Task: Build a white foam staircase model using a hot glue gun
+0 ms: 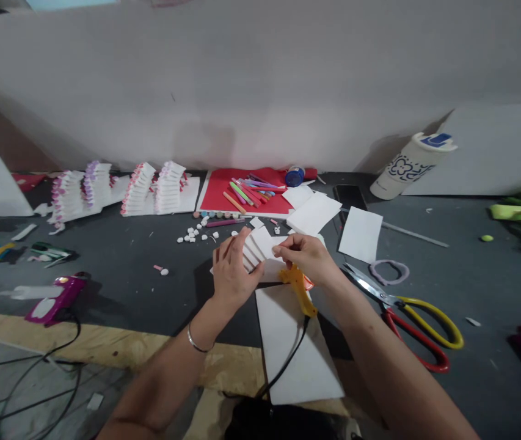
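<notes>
My left hand (234, 269) is wrapped round a small white layered model (254, 247) with step-like ridges, which looks like foam board or card. From the right, my right hand (308, 255) comes up to its edge with thumb and forefinger pinched together. What sits between those fingertips is too small to make out. A yellow-orange hot glue gun (300, 292) lies just below my right hand, its black cord running towards me. Beneath the gun is a white board (294, 348) that overhangs the table's near edge. Small white pieces (190, 235) are scattered beyond my left hand.
Stepped white models with pink and purple trim (138, 189) line the back left. Coloured pens (255, 190) lie on a red sheet (217, 183). To the right are large scissors (407, 311), white cards (361, 235) and a tumbler (409, 165). A magenta device (56, 299) sits left.
</notes>
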Demonstrator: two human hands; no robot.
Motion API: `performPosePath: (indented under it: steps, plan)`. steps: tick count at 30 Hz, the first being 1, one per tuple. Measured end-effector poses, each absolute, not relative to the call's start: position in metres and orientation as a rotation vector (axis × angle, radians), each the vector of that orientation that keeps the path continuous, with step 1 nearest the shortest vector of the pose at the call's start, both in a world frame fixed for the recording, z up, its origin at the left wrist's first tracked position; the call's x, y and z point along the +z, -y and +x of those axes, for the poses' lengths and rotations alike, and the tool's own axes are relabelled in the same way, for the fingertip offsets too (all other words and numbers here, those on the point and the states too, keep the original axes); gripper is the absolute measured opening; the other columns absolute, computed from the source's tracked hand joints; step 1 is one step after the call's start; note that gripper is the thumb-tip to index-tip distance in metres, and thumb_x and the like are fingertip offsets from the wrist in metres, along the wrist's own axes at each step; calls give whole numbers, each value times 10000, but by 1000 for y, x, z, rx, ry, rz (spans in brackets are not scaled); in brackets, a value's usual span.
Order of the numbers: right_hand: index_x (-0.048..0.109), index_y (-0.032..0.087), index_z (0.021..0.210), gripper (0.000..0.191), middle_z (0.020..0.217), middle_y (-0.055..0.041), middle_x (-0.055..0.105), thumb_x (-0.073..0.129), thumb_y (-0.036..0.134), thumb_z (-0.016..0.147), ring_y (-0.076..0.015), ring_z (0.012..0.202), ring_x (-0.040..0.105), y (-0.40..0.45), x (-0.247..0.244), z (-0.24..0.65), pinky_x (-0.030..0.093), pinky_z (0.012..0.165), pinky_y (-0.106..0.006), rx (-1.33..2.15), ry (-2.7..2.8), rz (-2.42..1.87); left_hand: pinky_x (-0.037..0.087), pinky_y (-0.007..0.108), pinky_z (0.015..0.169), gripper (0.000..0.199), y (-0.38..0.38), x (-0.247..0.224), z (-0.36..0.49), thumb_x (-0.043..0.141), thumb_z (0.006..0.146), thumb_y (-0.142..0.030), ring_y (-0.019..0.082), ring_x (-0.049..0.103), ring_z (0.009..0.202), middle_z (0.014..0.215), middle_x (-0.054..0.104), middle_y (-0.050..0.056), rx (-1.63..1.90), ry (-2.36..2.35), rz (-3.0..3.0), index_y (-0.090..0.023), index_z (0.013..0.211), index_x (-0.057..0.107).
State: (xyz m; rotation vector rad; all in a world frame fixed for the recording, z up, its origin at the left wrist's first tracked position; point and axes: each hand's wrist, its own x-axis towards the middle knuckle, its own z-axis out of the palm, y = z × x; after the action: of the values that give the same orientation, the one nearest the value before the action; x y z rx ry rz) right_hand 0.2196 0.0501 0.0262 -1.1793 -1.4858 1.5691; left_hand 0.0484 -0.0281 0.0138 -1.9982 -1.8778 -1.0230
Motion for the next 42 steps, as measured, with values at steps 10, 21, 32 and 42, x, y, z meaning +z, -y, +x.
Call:
performPosePath:
  steps: [10,21,32,42]
  plan:
    - [643,189,633,270,587,13,658,778,422,644,-94,429,539,-51,28,220,437,438,-227,1591,1462,-1190,424,419,977,748,28,13,48,699,770,-268,303,572,1192,1332,629,136,-1030,1864,-1995,-176,1440,378]
    - [625,193,626,286,616,-2,680,769,437,665,-92,434,537,-49,25,216,435,429,-228,1579,1448,-1173,421,431,993,720,28,14,48,696,780,-273,310,565,1210,1370,598,156,-1023,1901,-1986,-169,1429,402]
    - [612,193,616,277,620,-3,681,770,417,658,-91,434,534,-48,27,216,446,438,-235,1584,1452,-1187,428,433,982,710,27,13,48,690,781,-262,307,570,1201,1340,619,156,-1039,1857,-1989,-159,1421,401]
    - [604,192,614,290,615,1,676,788,415,640,-83,431,516,-48,27,215,431,438,-230,1602,1427,-1179,423,442,990,701,28,15,48,689,780,-266,315,575,1187,1349,613,153,-1022,1894,-1986,-174,1420,417]
